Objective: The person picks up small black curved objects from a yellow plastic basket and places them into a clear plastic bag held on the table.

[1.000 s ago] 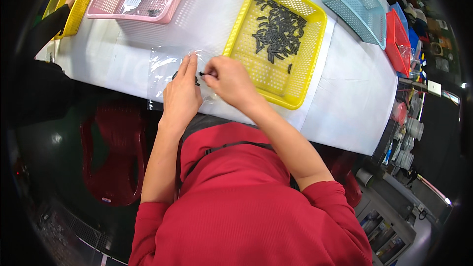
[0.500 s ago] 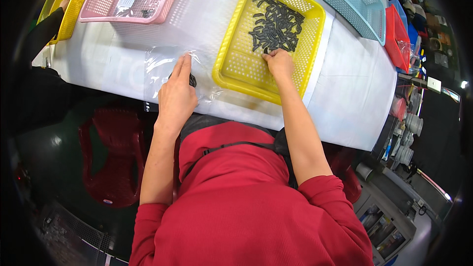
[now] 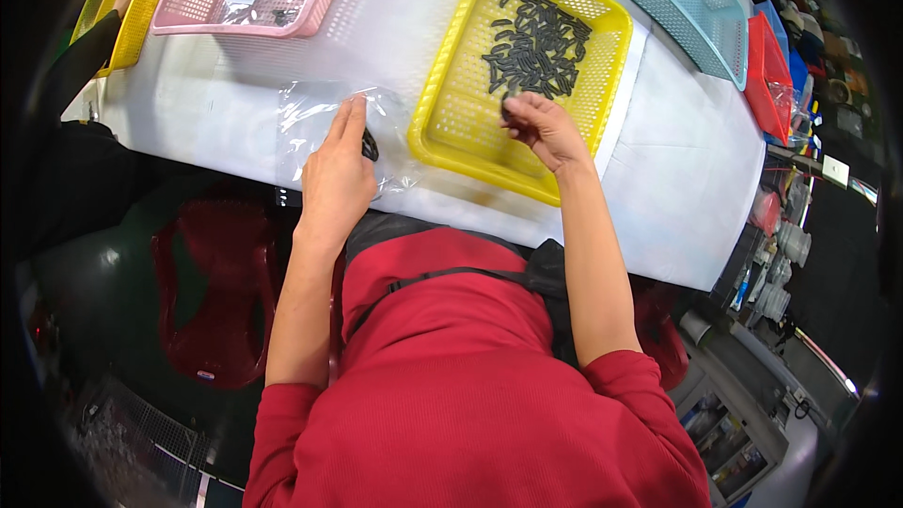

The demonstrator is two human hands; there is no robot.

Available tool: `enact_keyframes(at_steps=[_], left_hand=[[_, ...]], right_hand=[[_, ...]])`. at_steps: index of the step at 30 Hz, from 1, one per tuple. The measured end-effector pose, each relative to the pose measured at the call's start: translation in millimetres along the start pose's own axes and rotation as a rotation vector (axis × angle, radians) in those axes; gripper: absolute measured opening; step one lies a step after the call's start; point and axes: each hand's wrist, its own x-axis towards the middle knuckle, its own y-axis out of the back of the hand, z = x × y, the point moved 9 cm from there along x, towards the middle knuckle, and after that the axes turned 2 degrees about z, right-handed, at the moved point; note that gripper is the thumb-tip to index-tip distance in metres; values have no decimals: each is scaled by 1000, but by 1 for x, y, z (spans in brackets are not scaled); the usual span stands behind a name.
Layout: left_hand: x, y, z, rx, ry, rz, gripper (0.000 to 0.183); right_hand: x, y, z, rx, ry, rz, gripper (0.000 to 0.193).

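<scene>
My left hand (image 3: pixel 339 165) lies flat on a clear plastic bag (image 3: pixel 297 122), its fingers stretched out. Dark pieces (image 3: pixel 370 144) show in the bag beside that hand, partly covered by it. Over the near part of a yellow perforated basket (image 3: pixel 431 152), my right hand (image 3: pixel 547 129) is closed in a pinch on a small black curved piece (image 3: pixel 509 109), raised from the basket floor. Several more black curved pieces (image 3: pixel 538 45) are heaped in the far part of the basket; their exact kind is too small to tell.
A pink basket (image 3: pixel 315 14) with bagged dark pieces stands far left, a yellow basket (image 3: pixel 132 23) beyond it beside another person's dark sleeve (image 3: pixel 80 61). Blue (image 3: pixel 701 23) and red (image 3: pixel 767 85) baskets line the right. A dark red chair (image 3: pixel 216 292) is below the table's left edge.
My right hand has lifted and shifted slightly right, with a black piece between its fingertips. The left hand has stayed on the bag, almost unmoved.
</scene>
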Motion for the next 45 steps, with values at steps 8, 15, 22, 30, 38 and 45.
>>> enact_keyframes(at_steps=[8, 15, 22, 30, 38, 45], left_hand=[[-4, 3, 1, -9, 38, -17, 70], [-4, 8, 0, 4, 20, 16, 69], [0, 5, -5, 37, 42, 2, 69], [8, 9, -2, 40, 30, -15, 69], [12, 4, -6, 70, 7, -5, 68], [15, 4, -4, 72, 29, -51, 68]], right_hand=[[-42, -174, -19, -965, 556, -96, 19], [19, -60, -69, -1250, 739, 429, 27], [28, -43, -28, -1652, 653, 456, 44], [86, -14, -84, -1528, 628, 297, 16], [94, 11, -72, -1334, 452, 144, 16], [87, 20, -54, -475, 301, 24, 14]])
